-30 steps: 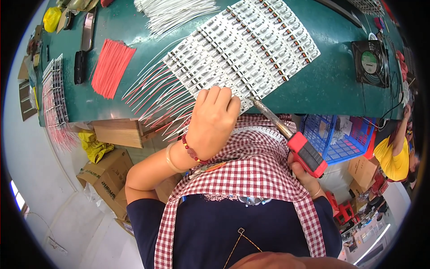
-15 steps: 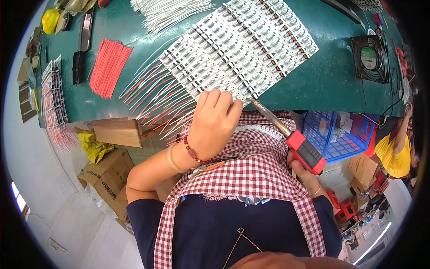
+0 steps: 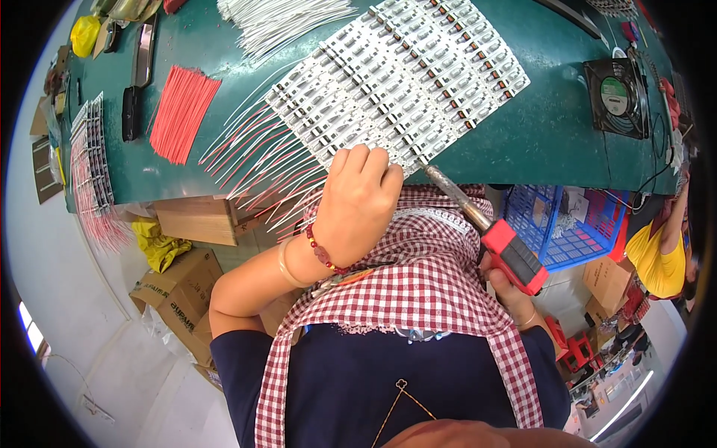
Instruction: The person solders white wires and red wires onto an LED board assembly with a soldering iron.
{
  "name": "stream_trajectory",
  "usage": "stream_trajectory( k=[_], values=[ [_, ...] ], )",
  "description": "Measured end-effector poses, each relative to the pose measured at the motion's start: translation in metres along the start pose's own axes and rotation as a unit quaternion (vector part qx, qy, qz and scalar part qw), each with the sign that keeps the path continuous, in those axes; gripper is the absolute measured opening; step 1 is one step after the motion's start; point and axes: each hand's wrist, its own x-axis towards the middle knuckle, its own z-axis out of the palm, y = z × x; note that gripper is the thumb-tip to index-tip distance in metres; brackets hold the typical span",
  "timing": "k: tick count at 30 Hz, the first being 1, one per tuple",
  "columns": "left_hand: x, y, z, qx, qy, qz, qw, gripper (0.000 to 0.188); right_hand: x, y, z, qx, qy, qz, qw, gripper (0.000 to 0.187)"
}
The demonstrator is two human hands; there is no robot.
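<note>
A large white panel of circuit boards (image 3: 403,82) lies aslant on the green table, with rows of small parts on it. Red and white wires (image 3: 258,160) trail off its left side and hang over the table's near edge. My left hand (image 3: 357,196) rests at the panel's near corner, fingers curled and closed; whatever they pinch is hidden beneath them. In my right hand (image 3: 511,295) is a soldering iron (image 3: 515,255) with a red and black handle. Its metal shaft slants up to the left, the tip at the panel's near edge just right of my left hand.
Bundles of red wires (image 3: 183,116) and white wires (image 3: 276,22) lie on the green table (image 3: 549,153). A wired panel (image 3: 91,160) sits at the far left, a black fan (image 3: 616,98) at the right. Below the edge are a blue crate (image 3: 556,228) and cardboard boxes (image 3: 183,299).
The soldering iron has shifted slightly to the right and toward me, with its tip a little farther from my left fingers. My left hand has hardly moved.
</note>
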Motion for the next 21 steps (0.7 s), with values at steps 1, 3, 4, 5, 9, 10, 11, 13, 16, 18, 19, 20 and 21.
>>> stream_trajectory(
  k=[1, 3, 4, 5, 9, 10, 11, 13, 16, 18, 19, 20, 21],
  values=[
    [0.000, 0.000, 0.000, 0.001, -0.005, -0.002, 1.000, 0.017, -0.005, 0.009, -0.004, -0.013, -0.011, 0.019, 1.000, 0.023],
    [0.001, 0.001, 0.000, 0.007, -0.009, -0.005, 1.000, 0.016, -0.006, 0.013, -0.006, -0.027, -0.024, 0.037, 0.999, 0.026],
    [0.001, 0.000, 0.000, 0.013, -0.014, -0.007, 1.000, 0.016, -0.003, 0.011, -0.003, 0.016, 0.009, 0.034, 0.999, 0.030],
    [0.001, 0.000, -0.001, 0.013, -0.013, -0.008, 1.000, 0.016, -0.001, 0.009, -0.002, 0.059, 0.041, 0.031, 0.997, 0.034],
    [-0.001, 0.001, -0.013, 0.042, -0.035, -0.032, 0.998, 0.018, 0.005, 0.009, 0.003, 0.108, 0.009, 0.077, 0.991, 0.077],
    [-0.003, -0.003, -0.018, 0.053, -0.046, -0.042, 0.997, 0.019, 0.009, 0.001, 0.008, 0.142, 0.036, 0.085, 0.986, 0.076],
    [-0.006, -0.013, -0.024, 0.043, -0.058, -0.052, 0.996, 0.019, 0.014, -0.002, 0.010, 0.176, 0.064, 0.091, 0.978, 0.075],
    [-0.013, -0.042, -0.053, 0.035, -0.094, -0.089, 0.991, 0.016, 0.020, 0.002, 0.008, 0.179, 0.074, 0.072, 0.978, 0.074],
    [-0.019, -0.102, -0.100, 0.116, -0.092, -0.161, 0.976, 0.001, 0.035, 0.006, 0.005, 0.177, 0.068, 0.011, 0.982, 0.069],
    [-0.002, -0.133, -0.107, 0.074, -0.059, -0.222, 0.971, 0.005, 0.045, 0.005, 0.007, 0.193, 0.113, -0.021, 0.974, 0.065],
    [0.015, -0.139, -0.104, 0.039, -0.011, -0.234, 0.971, 0.007, 0.055, 0.004, 0.008, 0.195, 0.104, -0.055, 0.974, 0.061],
    [0.031, -0.145, -0.091, 0.049, 0.044, -0.182, 0.981, 0.007, 0.062, 0.001, 0.011, 0.197, 0.092, -0.063, 0.974, 0.061],
    [0.047, -0.151, -0.070, 0.052, 0.100, -0.126, 0.986, 0.008, 0.069, -0.008, 0.013, 0.202, 0.108, -0.071, 0.971, 0.060]
  ],
)
